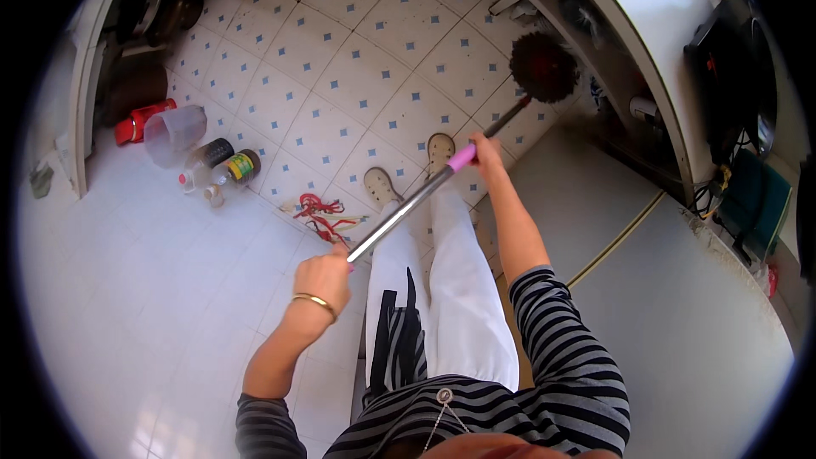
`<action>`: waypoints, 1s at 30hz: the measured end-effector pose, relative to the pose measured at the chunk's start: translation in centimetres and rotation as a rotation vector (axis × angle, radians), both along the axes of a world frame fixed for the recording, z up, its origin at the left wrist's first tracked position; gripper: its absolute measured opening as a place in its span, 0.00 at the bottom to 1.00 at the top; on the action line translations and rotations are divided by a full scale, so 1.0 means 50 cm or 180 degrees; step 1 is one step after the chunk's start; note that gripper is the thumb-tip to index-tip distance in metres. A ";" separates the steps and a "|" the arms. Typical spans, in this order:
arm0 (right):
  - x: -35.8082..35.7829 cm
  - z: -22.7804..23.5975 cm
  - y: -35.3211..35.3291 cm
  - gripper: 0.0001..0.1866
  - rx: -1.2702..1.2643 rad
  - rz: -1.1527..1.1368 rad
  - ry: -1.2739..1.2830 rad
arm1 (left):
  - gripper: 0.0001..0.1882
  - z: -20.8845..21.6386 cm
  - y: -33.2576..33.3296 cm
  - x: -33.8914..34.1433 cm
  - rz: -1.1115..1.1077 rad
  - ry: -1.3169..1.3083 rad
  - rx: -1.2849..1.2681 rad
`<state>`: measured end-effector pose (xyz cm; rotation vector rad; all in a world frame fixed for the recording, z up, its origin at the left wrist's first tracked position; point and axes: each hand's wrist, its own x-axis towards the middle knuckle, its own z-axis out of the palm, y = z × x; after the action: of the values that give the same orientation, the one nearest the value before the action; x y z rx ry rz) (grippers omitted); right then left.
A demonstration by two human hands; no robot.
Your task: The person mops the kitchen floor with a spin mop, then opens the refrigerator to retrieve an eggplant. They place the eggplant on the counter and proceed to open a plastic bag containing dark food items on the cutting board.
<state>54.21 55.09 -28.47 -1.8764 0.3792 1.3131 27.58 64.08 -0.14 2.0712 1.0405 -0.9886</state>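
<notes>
A mop (pixel 401 214) with a silver pole, a pink grip and a dark lower shaft slants across my body from lower left to upper right. Around its top end my left hand (pixel 323 285) is closed, a gold bangle on that wrist. My right hand (pixel 487 155) wraps the pole farther down, just past the pink grip. The round, shaggy, dark red mop head (pixel 542 66) rests on the tiled floor (pixel 374 59) at the far right, beside the foot of a counter.
Bottles (pixel 242 168), a clear plastic tub (pixel 174 134) and a red container (pixel 143 121) stand at the left. Tangled red cords (pixel 321 212) lie near my shoes. A white counter (pixel 629 0) runs along the right, with a grey surface (pixel 654 323) nearer me. Dark pots sit on shelves at upper left.
</notes>
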 end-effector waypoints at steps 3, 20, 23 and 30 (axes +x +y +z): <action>0.062 -0.002 -0.051 0.12 -0.0335 0.0143 -0.0138 | 0.06 -0.034 -0.049 0.052 -0.0153 -0.0149 0.0046; -0.569 0.039 -0.147 0.20 -0.0471 0.1079 0.0838 | 0.04 0.137 -0.141 -0.504 0.0523 0.0846 0.0352; -0.751 0.143 -0.118 0.18 -0.0391 0.1116 0.1343 | 0.03 0.253 -0.151 -0.620 0.0544 0.1555 0.0667; -0.936 0.226 -0.071 0.12 -0.0424 0.0514 0.2049 | 0.04 0.344 -0.177 -0.721 0.1124 0.2915 0.1358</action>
<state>7.40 51.55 -17.15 -1.5698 0.6636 2.0400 -8.49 55.25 17.04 1.5951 2.1401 -1.6744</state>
